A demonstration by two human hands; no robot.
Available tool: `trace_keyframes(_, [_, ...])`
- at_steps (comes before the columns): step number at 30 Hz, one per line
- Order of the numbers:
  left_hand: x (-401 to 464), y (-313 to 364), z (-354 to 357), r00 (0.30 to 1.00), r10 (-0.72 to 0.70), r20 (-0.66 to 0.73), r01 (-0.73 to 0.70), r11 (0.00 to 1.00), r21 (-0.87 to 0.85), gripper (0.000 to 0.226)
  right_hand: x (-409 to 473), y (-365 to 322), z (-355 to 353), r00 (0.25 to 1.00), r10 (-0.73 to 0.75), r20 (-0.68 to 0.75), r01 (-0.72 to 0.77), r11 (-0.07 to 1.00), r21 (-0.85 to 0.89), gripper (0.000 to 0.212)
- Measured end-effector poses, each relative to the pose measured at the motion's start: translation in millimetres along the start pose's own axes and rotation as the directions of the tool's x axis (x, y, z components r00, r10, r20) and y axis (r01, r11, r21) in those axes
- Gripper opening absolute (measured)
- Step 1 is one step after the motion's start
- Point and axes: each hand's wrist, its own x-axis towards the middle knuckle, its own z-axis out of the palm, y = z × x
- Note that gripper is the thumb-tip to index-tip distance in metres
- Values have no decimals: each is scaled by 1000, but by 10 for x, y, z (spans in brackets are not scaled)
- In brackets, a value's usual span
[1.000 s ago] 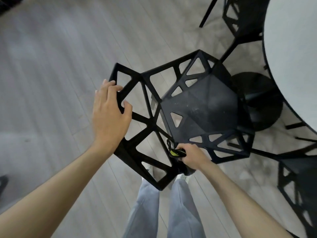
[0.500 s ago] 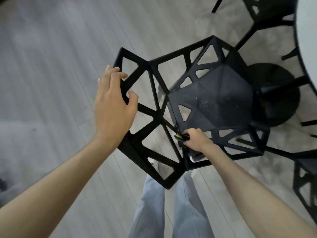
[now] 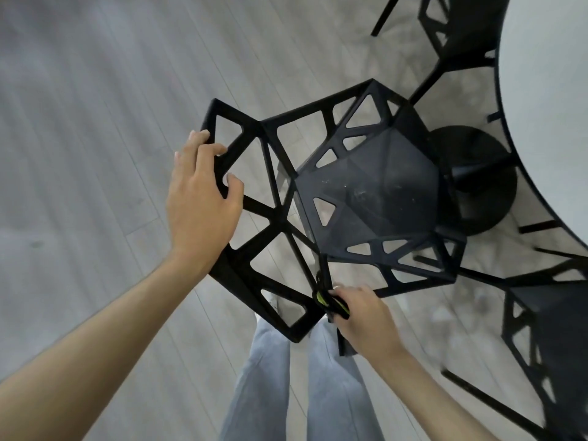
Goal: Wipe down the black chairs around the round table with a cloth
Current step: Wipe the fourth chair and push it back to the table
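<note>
Head view, looking down. Seeing a black chair of open triangle frame standing on the grey wood floor, its seat pointing toward the round desk at the right edge. Left hand resting on the upper left part of the chair back, fingers curling over one black bar, thumb hooking into a triangle opening, so gripping the frame. Right hand closing into a fist near the lower corner of the backrest, just beside the rear of the seat, holding a small dark cloth with a yellow-green edge; most of the cloth hiding inside the fist, pressing against the frame bar there. Showing pale dusty marks on the dark seat surface. Standing under the desk, a black round base, just behind the seat front. Appearing at the top a second black chair, half under the desk, and at the lower right a third black chair, near the first one. Showing light blue trouser legs below the backrest, between both arms.
</note>
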Motion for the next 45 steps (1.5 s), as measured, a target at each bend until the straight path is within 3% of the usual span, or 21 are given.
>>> trace_keyframes(7, [12, -23, 11, 1000, 12, -3, -12, 1000, -13, 37, 932, 73, 192, 989, 138, 46, -129, 979, -160, 14])
trace_keyframes(10, [12, -34, 11, 1000, 18, -13, -18, 999, -30, 36, 1287, 229, 296, 954, 300, 14, -300, 953, 46, 13])
trace_keyframes(14, [7, -34, 23, 999, 10, -40, -12, 998, -58, 36, 1555, 190, 483, 911, 406, -76, -382, 897, 225, 18])
trace_keyframes(17, [3, -10, 13, 999, -13, -33, 11, 998, -66, 37, 1639, -45, 464, 931, 354, -91, -302, 885, 353, 28])
trace_keyframes(22, [10, 12, -1, 1000, -23, -20, 22, 997, -79, 36, 1665, -482, 296, 967, 142, -211, -19, 867, 498, 4])
trace_keyframes(24, [8, 26, -3, 1000, -20, -14, 19, 997, -69, 36, 1626, -411, 382, 969, 156, -191, -34, 851, 524, 6])
trace_keyframes(30, [-2, 23, 0, 1000, -12, -10, 12, 999, -40, 38, 1571, 35, 524, 939, 331, -89, -260, 856, 447, 13])
trace_keyframes(37, [8, -2, 8, 1000, 5, -11, -6, 1000, -11, 39, 1649, -518, 355, 953, 163, -256, 12, 823, 568, 18])
trace_keyframes(40, [4, 6, 6, 1000, -26, 1, 26, 999, -22, 39, 1558, -467, 401, 943, 184, -276, 28, 785, 619, 23])
trace_keyframes(45, [6, 44, -8, 999, -44, 6, 44, 999, -15, 38, 1435, -412, 363, 956, 110, -272, 69, 817, 573, 25])
